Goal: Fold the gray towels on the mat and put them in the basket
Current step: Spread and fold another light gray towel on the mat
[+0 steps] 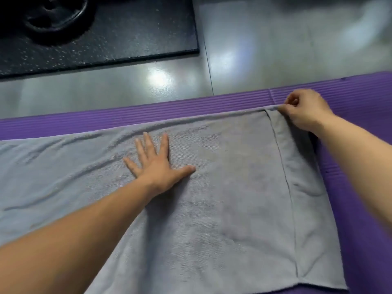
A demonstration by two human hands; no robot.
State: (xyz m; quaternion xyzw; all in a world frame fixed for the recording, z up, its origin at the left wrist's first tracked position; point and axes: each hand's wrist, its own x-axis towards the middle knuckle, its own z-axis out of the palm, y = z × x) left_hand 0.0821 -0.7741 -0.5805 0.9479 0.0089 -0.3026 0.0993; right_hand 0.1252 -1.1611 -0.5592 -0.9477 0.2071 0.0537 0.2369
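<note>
gray towel point(222, 187) lies spread flat on the purple mat point(191, 107), covering most of the near part of the view and running off the left edge. cloth is a soft, short-pile terry, matte, pale gray, with shallow wrinkles toward the left side. a dark hem line runs down it near the right end; the strip to the right of that line looks smoother, and whether it is a folded-over layer cannot be told. towel's far edge runs nearly parallel to the mat's far edge, leaving a band of bare mat beyond it. mat is foam with fine lengthwise ribs. beyond it, glossy gray floor point(275, 49) with light glare; a black speckled rubber slab point(127, 35) at top left carries a dark round plate point(55, 15). left hand point(157, 164) rests palm down on the towel's middle, fingers released and splayed, forearm reaching in from lower left. right hand point(305, 111) sits at the towel's far right corner, fingers curled closed, pinching the cloth's edge between thumb and forefinger, forearm coming in from the right.
</note>
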